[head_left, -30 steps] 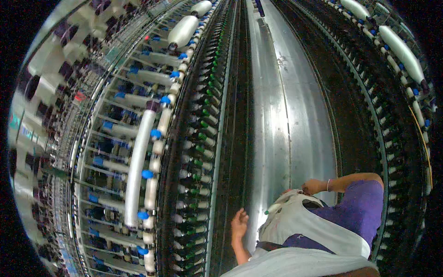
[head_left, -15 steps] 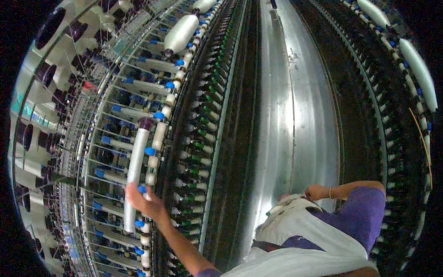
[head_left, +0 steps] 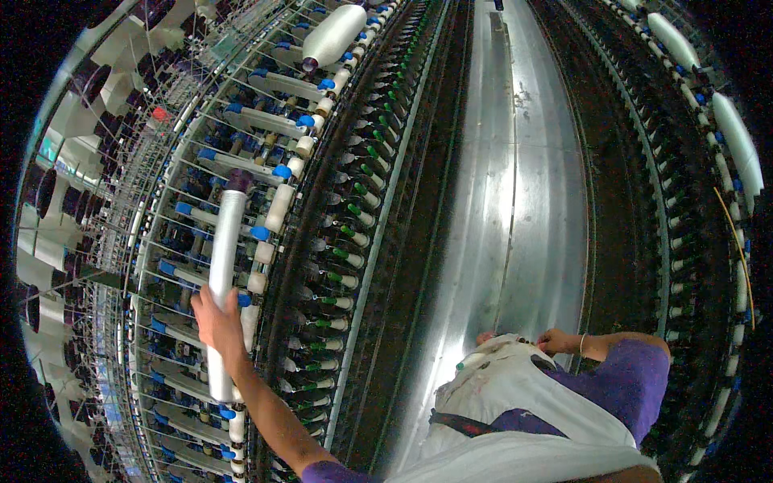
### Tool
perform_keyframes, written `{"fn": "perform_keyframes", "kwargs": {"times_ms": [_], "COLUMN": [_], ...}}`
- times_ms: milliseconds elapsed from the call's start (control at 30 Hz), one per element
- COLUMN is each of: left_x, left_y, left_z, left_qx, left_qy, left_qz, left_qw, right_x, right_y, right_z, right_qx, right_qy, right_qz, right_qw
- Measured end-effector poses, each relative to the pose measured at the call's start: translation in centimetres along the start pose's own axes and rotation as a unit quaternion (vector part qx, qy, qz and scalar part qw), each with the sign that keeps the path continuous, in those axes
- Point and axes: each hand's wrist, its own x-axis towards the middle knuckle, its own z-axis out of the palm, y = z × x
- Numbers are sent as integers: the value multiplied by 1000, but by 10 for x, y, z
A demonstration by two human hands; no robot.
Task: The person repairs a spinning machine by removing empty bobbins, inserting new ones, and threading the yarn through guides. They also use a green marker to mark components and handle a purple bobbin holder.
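The left hand (head_left: pixel 219 322) is wrapped around a slim white roving bobbin (head_left: pixel 226 233), fingers on its far left side and the thumb on the side toward the aisle. The grip sits below the bobbin's middle, well down from its dark purple end cap (head_left: pixel 236 180). The bobbin stretches along the left spinning frame (head_left: pixel 262 167), close to its aisle-side edge, over the grey drafting arms and just left of the row of white rollers (head_left: pixel 279 208) with blue caps. Whether the frame bears any of its weight cannot be told.

The right hand (head_left: pixel 555 342) is well apart from the left one, at the upper right edge of the white apron (head_left: pixel 503 386). Its fingers are curled; whether they pinch anything cannot be told. A pale wristband (head_left: pixel 581 344) circles that wrist, and both arms have purple sleeves (head_left: pixel 624 386).

Along the left frame's aisle side runs a line of small green-and-white spindle bobbins (head_left: pixel 348 258). A thicker white roving package (head_left: pixel 336 36) sits near the frame's far end. A shiny metal walkway (head_left: pixel 483 201) separates it from the right spinning frame (head_left: pixel 644 161), where another white package (head_left: pixel 737 141) is near the outer edge.
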Motion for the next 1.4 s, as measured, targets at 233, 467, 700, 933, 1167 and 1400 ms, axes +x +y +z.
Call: {"fn": "perform_keyframes", "kwargs": {"times_ms": [233, 467, 700, 933, 1167, 1400], "left_x": [-142, -237, -289, -312, -313, -283], "left_y": [30, 44, 47, 50, 56, 50], "left_z": [-11, 0, 11, 24, 29, 22], "left_qx": [-312, -464, -492, -520, -514, -539], "left_qy": [44, -17, -90, -109, -116, -25], "left_qz": [-139, -263, -240, -270, -240, -217], "left_qw": [939, 846, 832, 803, 815, 814], "right_x": [37, 67, 38, 72, 61, 55], "right_y": [6, -60, -149, -153, -85, -78], "right_z": [-12, -28, -7, -21, -18, -12], "right_qx": [-198, -194, -648, -494, -468, -601], "right_qy": [-115, -229, -234, -344, -274, -191], "right_qz": [65, 52, -205, -38, -21, -144], "right_qw": [971, 952, 695, 798, 840, 763]}}
